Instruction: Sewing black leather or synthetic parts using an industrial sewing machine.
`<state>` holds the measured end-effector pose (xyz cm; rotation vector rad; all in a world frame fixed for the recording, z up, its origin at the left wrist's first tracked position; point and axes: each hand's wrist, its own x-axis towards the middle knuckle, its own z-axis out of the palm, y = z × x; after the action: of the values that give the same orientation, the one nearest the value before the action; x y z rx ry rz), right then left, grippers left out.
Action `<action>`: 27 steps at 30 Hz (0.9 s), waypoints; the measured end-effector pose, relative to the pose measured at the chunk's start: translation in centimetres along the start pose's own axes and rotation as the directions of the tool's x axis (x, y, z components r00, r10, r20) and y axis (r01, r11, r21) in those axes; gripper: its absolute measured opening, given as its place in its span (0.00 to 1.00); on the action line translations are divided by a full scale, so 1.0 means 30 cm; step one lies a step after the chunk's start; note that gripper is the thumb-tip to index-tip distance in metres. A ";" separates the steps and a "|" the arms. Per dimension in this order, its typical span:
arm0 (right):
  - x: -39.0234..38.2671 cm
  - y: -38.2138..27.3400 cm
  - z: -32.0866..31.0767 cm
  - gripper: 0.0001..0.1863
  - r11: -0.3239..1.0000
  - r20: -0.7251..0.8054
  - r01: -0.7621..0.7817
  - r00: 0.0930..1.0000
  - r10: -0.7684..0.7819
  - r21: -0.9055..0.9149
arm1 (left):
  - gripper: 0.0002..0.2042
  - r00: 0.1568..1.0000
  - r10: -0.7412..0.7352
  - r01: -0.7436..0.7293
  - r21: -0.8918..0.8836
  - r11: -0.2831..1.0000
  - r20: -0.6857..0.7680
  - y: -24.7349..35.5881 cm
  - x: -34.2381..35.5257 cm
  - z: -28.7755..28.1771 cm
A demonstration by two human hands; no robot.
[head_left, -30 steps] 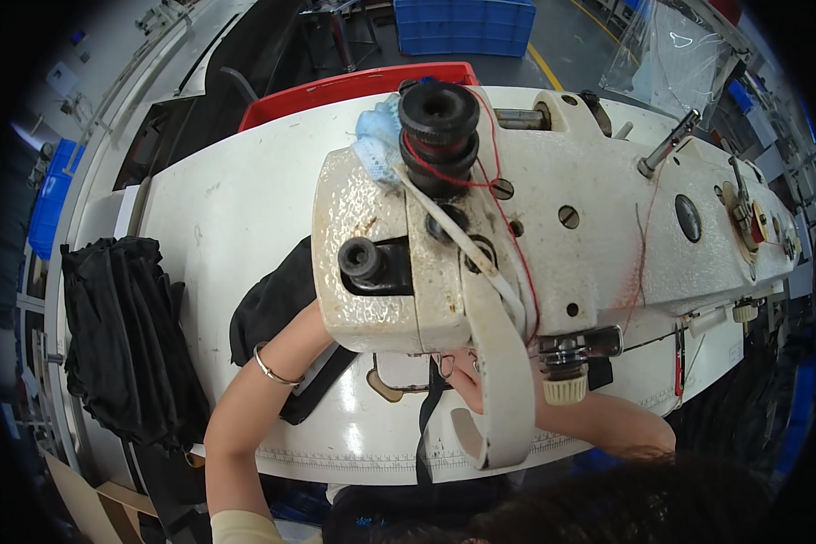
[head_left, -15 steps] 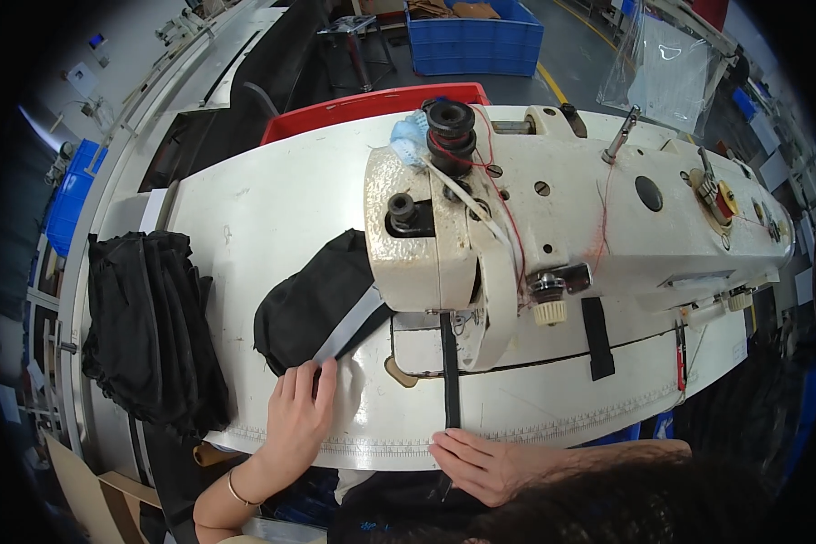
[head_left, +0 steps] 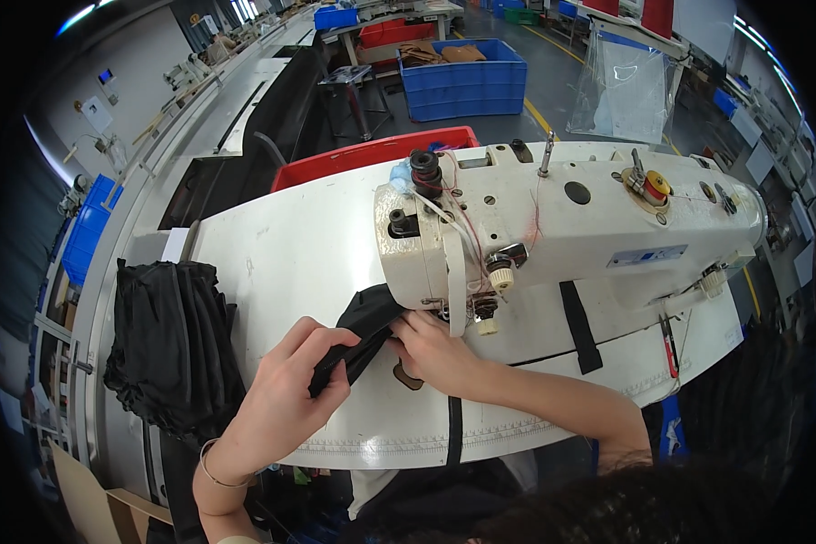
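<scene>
**Both hands low in the frame, close together**

The left hand [head_left: 292, 385] sits left of centre in the lower half, fingers curled shut in a pinch, its forearm rising from the bottom edge. The right hand [head_left: 432, 352] lies just right of it at centre, palm down, fingers bent, its forearm running to the lower right.

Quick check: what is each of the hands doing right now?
Left hand: closed, gripping the black fabric piece.
Right hand: fingers pressed on the same fabric by the sewing machine; grip cannot be told.
</scene>
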<state>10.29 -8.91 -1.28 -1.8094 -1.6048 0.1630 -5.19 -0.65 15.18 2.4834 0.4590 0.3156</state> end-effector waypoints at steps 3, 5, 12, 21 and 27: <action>-0.014 0.051 0.010 0.13 0.987 -0.096 0.159 0.983 -0.159 -0.007 | 0.11 1.000 -0.025 0.025 -0.045 0.999 -0.016 -0.048 0.029 -0.025; -0.042 0.038 -0.041 0.13 0.968 -0.116 0.225 0.970 -0.212 0.112 | 0.12 0.995 -0.086 0.088 -0.037 0.995 0.060 -0.126 0.065 -0.083; -0.062 -0.022 -0.072 0.16 0.819 0.164 -0.200 0.978 0.130 0.539 | 0.24 0.908 0.419 -0.392 0.323 0.862 -0.017 -0.193 0.084 0.281; -0.322 -0.116 -0.209 0.29 0.904 0.439 0.402 0.845 -0.306 -0.145 | 0.16 0.826 0.563 -0.462 0.541 0.703 -0.026 -0.193 0.043 0.432; -0.283 -0.042 -0.175 0.34 0.914 0.323 0.387 0.886 -0.332 -0.123 | 0.11 0.955 0.295 -0.296 0.052 0.954 0.017 -0.254 0.126 0.411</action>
<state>10.11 -18.83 0.40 -1.6364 -2.2082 0.1204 0.33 0.42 1.29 2.6056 0.0895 0.4149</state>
